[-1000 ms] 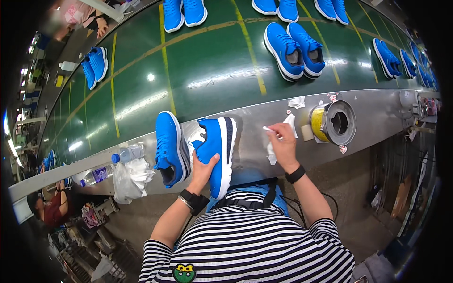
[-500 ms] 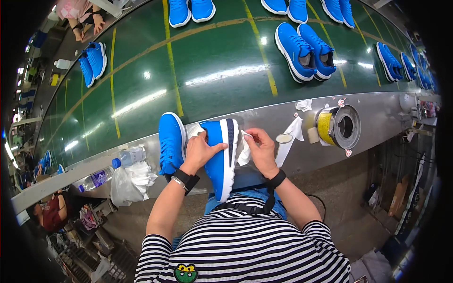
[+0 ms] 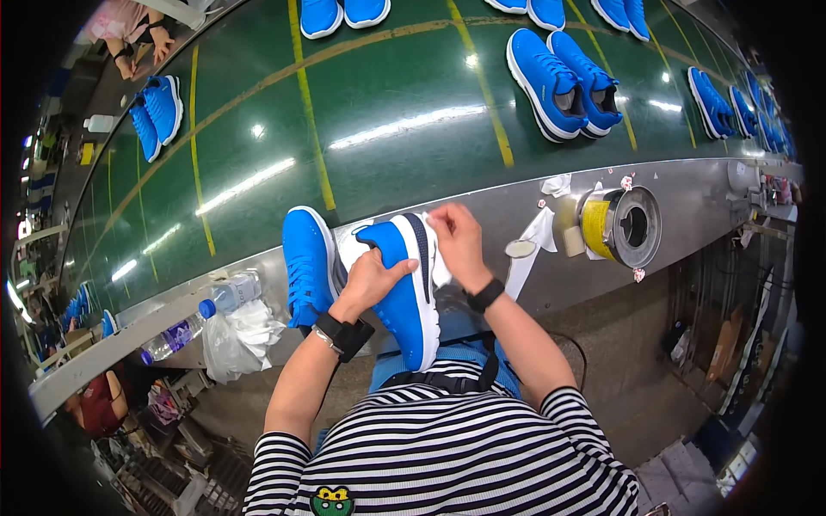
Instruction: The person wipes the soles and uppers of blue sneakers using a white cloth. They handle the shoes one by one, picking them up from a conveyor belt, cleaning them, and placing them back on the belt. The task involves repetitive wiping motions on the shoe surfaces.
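Note:
A blue sneaker (image 3: 408, 322) with a white sole is tilted on its side in front of me, sole edge facing right. My left hand (image 3: 368, 285) grips it at the opening, the thumb lying across the upper. At the heel end of the sole, my right hand (image 3: 459, 245) pinches a white cloth (image 3: 440, 268), its fingertips close against the sole edge. The cloth is partly hidden behind the fingers and the shoe. A second blue sneaker (image 3: 307, 258) rests on the metal ledge (image 3: 551, 284), left of my left hand.
Beyond the ledge, a green conveyor belt (image 3: 258, 129) carries pairs of blue sneakers (image 3: 551, 73). To the right stand a metal can (image 3: 600, 225) with a yellow label and a small round dish (image 3: 520, 249) on white paper. Bottles (image 3: 234, 292) and a plastic bag (image 3: 225, 344) are at left.
My right hand has moved up and left with the cloth, to the heel edge of the held sneaker. The sneakers on the belt have shifted slightly in view.

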`<state>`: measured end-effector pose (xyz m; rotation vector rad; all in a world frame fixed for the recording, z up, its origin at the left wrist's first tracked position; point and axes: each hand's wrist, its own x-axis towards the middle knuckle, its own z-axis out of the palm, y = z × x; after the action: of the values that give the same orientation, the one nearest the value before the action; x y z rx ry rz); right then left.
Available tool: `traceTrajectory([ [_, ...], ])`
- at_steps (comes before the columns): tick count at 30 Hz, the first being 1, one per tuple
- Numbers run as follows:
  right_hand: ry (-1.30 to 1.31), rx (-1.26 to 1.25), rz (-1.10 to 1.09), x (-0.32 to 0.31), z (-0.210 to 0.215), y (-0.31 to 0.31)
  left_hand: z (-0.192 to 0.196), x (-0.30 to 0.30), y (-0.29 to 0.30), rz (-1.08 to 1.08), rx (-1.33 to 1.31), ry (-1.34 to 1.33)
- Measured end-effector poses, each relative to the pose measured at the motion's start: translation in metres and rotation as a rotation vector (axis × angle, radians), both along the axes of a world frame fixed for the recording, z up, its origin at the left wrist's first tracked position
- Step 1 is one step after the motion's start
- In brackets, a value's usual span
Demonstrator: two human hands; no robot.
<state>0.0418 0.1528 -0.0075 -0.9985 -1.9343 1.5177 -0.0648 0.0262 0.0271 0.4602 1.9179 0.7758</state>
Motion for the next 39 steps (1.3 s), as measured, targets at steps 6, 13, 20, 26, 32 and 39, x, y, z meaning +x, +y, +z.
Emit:
traceTrajectory([
  [6, 0.035, -0.254, -0.042, 0.045, -0.017, -0.048, -0.021, 0.004, -0.016, 0.064, -0.004, 0.011],
  [13, 0.037, -0.238, 0.066, 0.006, 0.006, -0.009, -0.004, 0.006, -0.007, 0.109, -0.003, -0.052],
  [20, -0.004, -0.202, 0.064, 0.002, 0.010, -0.006, -0.012, 0.008, -0.011, 0.118, 0.024, -0.018],
  [26, 0.043, -0.546, 0.137, -0.001, -0.010, 0.001, -0.013, 0.010, -0.013, 0.198, 0.051, -0.097],
  [32, -0.052, -0.708, 0.299, -0.026, -0.012, 0.032, -0.008, 0.012, -0.006, 0.202, 0.085, -0.067],
  [39, 0.019, -0.301, 0.184, -0.028, -0.019, 0.016, -0.005, 0.012, -0.004, 0.166, 0.061, 0.008],
])
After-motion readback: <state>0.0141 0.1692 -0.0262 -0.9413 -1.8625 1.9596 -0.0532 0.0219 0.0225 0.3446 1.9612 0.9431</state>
